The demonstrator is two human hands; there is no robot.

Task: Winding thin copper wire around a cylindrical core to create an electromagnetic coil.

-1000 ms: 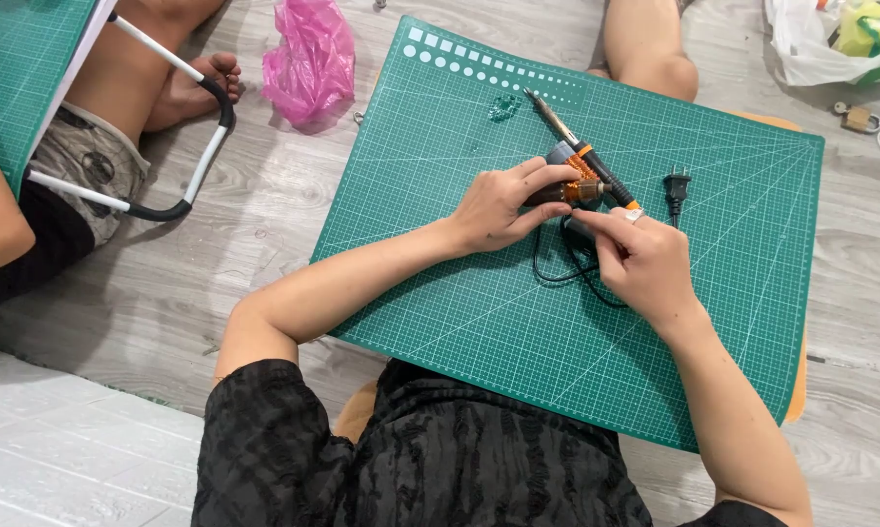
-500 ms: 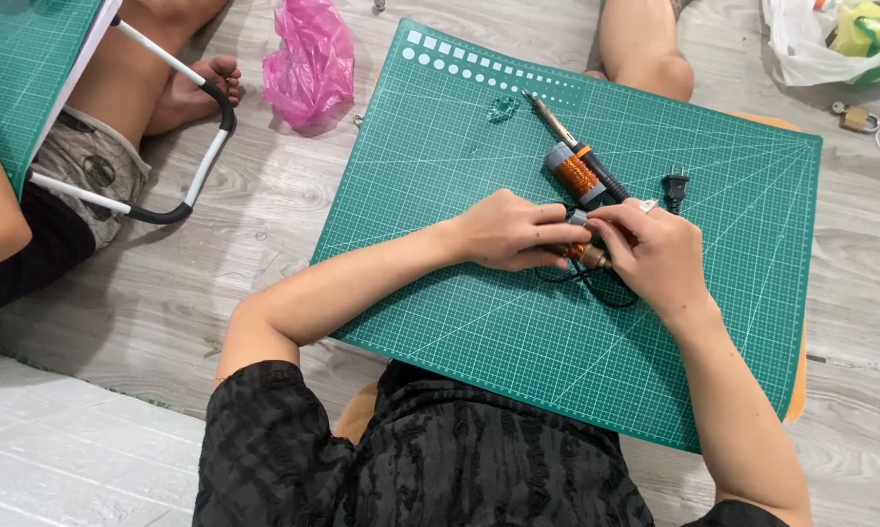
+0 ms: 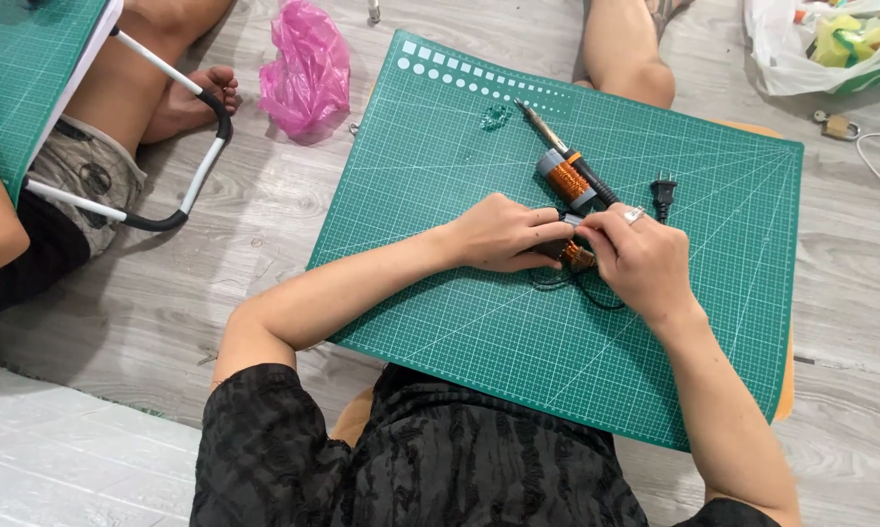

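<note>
A soldering iron (image 3: 569,185) with an orange coil around its body is lying slantwise on the green cutting mat (image 3: 479,322), its metal tip pointing toward the mat's far edge. Both hands are now meeting at its handle end, nearer the person than a second ago, which suggests the work is shifting from the coil to the handle and cord. The left hand (image 3: 503,232) is gripping the handle, its fingers curled tight around it. The right hand (image 3: 640,259), wearing a ring, is pinching the same end, fingers narrow and closed on it. The black cord (image 3: 581,291) is looping out beneath the hands, and its plug (image 3: 662,189) is resting just right of the iron. Beyond the mat's far left corner, a pink plastic bag (image 3: 306,73) is lying on the wooden floor (image 3: 167,312).
</note>
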